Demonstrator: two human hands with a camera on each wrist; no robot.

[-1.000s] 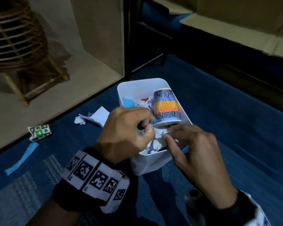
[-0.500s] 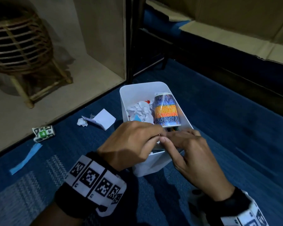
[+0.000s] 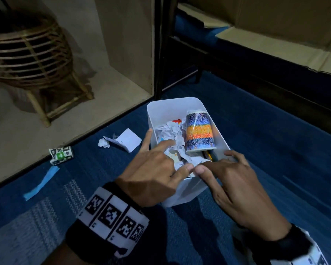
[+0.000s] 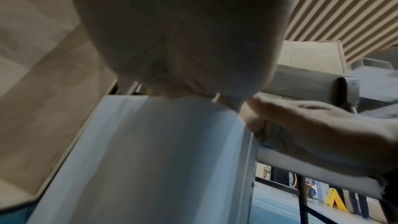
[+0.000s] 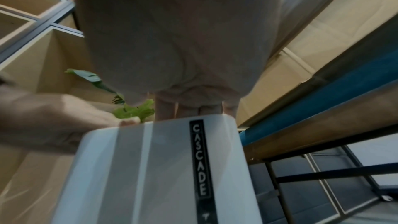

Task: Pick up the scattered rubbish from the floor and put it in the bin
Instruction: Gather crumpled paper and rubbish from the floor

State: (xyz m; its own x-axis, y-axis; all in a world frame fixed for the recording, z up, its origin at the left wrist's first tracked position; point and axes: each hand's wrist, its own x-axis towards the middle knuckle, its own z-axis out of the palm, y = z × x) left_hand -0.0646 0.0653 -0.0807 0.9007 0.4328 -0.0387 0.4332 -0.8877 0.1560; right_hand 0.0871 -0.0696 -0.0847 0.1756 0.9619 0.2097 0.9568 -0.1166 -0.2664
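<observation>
Okay, head view first. I see the white bin (image 3: pixel 180 108) on the blue carpet (image 3: pixel 275 150), already stuffed with crumpled paper (image 3: pixel 170 132) and a patterned cup (image 3: pixel 199 132) lying on its side along the right wall. My left hand (image 3: pixel 151 173) is over the near-left rim with fingers straight and spread, pressing the paper down, gripping nothing. My right hand (image 3: pixel 235 184) lies flat on the near-right rim, fingers extended, also holding nothing.

Rubbish not yet collected, all left of the bin: a paper ball (image 3: pixel 103 144) touching a folded white sheet (image 3: pixel 127 139), a green-and-white carton (image 3: pixel 61 155) near the shelf edge (image 3: pixel 96 131), and a blue strip (image 3: pixel 41 183) nearer to me. I judge all of it light and soft; the strip is flat, so pinch an end. The carton is stiffer, so grip across its sides. The carpet left of the bin is open, and the shelf edge limits the far side.

Left wrist view: blurred, bin wall (image 4: pixel 150 159) below the palm, fingers hidden.

Right wrist view: bin wall (image 5: pixel 150 168) with a label, and fingertips (image 5: pixel 165 110) over the rim.
</observation>
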